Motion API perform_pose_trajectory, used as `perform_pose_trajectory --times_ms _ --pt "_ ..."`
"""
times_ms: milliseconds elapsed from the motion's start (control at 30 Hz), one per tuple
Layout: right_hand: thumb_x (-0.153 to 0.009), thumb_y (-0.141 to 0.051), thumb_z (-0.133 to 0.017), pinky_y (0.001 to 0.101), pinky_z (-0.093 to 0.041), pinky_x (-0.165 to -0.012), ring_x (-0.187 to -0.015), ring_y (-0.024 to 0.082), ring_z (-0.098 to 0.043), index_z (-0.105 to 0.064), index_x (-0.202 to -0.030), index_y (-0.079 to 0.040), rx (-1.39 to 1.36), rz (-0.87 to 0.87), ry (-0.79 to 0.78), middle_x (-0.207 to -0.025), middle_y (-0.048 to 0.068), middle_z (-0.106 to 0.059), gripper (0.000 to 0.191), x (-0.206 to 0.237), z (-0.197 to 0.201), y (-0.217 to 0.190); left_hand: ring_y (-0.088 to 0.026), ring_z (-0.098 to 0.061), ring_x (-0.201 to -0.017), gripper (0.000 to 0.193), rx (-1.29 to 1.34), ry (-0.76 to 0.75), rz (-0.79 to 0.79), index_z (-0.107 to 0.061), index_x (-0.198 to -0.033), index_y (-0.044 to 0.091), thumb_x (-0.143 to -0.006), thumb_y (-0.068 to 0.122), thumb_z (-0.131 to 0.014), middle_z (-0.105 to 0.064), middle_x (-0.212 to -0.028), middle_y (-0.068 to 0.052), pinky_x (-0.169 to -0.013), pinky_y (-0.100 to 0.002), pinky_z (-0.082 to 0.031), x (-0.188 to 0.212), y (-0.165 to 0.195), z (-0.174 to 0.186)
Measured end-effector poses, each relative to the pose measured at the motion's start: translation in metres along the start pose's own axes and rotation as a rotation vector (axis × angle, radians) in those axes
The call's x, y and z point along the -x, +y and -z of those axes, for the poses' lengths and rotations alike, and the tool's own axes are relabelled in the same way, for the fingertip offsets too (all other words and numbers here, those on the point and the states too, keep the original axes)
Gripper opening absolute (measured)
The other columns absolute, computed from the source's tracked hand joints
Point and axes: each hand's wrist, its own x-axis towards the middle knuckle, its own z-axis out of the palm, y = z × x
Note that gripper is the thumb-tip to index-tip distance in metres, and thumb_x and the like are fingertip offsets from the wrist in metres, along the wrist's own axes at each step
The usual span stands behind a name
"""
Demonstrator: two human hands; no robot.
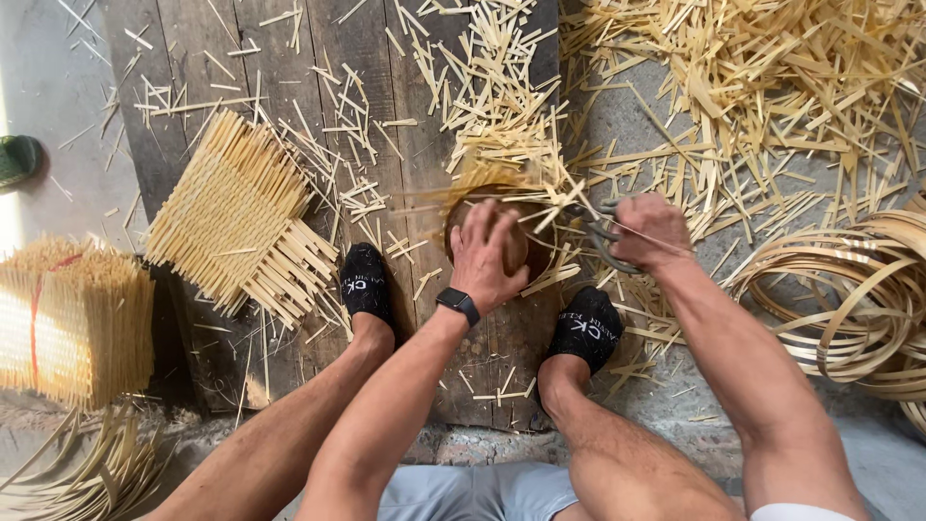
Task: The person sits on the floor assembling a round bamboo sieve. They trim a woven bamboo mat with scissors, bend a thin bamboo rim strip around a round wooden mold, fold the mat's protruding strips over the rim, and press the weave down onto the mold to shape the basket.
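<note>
- The left hand [487,253] was seen at the centre of the frame, laid over a round brown wooden block [516,241], with its fingers [482,224] curled down against the top of the block.
- Most of the block's top was hidden under that hand and under loose strips, so what was pinned beneath the fingers could not be made out.
- The right hand [651,232] was seen just right of the block, clenched around dark metal shears [600,236]; only the looped handles and part of the blades were visible, and the tips were lost among the strips.
- A thin strip running past the shears could hardly be traced.
- A black watch [459,305] was worn on the left wrist.
- Two feet in black socks [367,282] were planted on a dark wooden board [309,58], one on each side of the block.
- A woven square mat of bamboo strips [236,217] was lying on the board in the left half of the frame.
- A tied bundle of strips [72,323] was cut off by the left edge and washed out by glare.
- Coiled bamboo bands [849,299] were cut off at the right edge.
- Cut bamboo offcuts [752,68] were heaped across the upper right.
- A dark green object [17,159] at the left edge was too cropped to be identified.
</note>
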Motion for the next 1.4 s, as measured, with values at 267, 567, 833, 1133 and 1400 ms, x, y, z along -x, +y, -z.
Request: perform_pose_trajectory --times_ms 267,567,833,1133,1400 --pt "-0.062 -0.056 -0.074 0.0332 -0.047 -0.051 -0.059 0.02 -0.048 -0.055 -0.071 -0.005 0.103 0.056 0.465 -0.066 0.009 -0.053 0.054 0.0 0.006 -0.023 -0.045 -0.034 -0.14 0.099 0.081 0.077 0.104 -0.047 -0.148 0.021 -0.061 0.031 -0.092 -0.037 -0.151 -0.019 -0.115 -0.058 -0.034 0.003 0.009 -0.011" --pt "-0.086 -0.038 -0.07 0.0338 -0.045 -0.05 -0.059 0.018 -0.049 -0.056 -0.076 -0.006 0.043 0.03 0.196 -0.068 0.011 -0.055 0.037 0.01 -0.008 0.004 -0.048 -0.028 -0.14 0.087 0.062 0.146 0.097 -0.055 -0.141 0.032 -0.063 0.03 -0.092 -0.034 -0.153 -0.025 -0.112 -0.065 -0.028 0.001 0.013 -0.008" --pt "-0.082 -0.028 -0.065 0.0347 -0.048 -0.061 -0.07 0.02 -0.054 -0.055 -0.079 -0.01 0.036 -0.025 0.203 -0.076 0.008 -0.055 0.021 -0.002 -0.006 -0.007 -0.042 -0.029 -0.146 0.086 -0.014 -0.04 -0.059 -0.059 -0.139 0.033 -0.059 0.023 -0.089 -0.036 -0.155 -0.018 -0.117 -0.065 -0.026 -0.006 0.009 0.003" --pt "-0.071 -0.042 -0.075 0.0403 -0.049 -0.054 -0.064 0.026 -0.053 -0.055 -0.077 -0.003 0.006 0.015 0.204 -0.071 0.014 -0.055 0.044 -0.008 0.02 -0.014 -0.041 -0.027 -0.144 0.088 0.027 0.031 -0.048 -0.054 -0.143 0.025 -0.061 0.022 -0.087 -0.038 -0.154 -0.008 -0.108 -0.065 -0.027 -0.008 0.018 0.0" --pt "-0.068 -0.014 -0.067 0.0407 -0.049 -0.059 -0.071 0.026 -0.055 -0.053 -0.079 -0.006 -0.053 -0.002 0.189 -0.076 0.013 -0.056 0.019 0.004 0.025 0.003 -0.038 -0.028 -0.143 0.087 0.002 -0.125 -0.204 -0.056 -0.136 0.029 -0.056 0.021 -0.088 -0.042 -0.15 -0.005 -0.108 -0.066 -0.024 -0.019 0.002 0.01"
